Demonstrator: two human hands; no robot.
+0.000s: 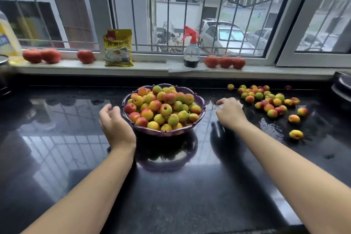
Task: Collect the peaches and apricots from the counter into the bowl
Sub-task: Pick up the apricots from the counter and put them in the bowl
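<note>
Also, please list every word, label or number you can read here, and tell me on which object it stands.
"食用" on the yellow packet on the windowsill; the characters after it are too blurred to read.
Label on the bottle at the far left: blurred, unreadable.
Spray bottle: no readable text.

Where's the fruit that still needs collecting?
In the head view, the loose fruit lies scattered on the dark counter to the right of the full bowl, just beyond the right hand.
</note>
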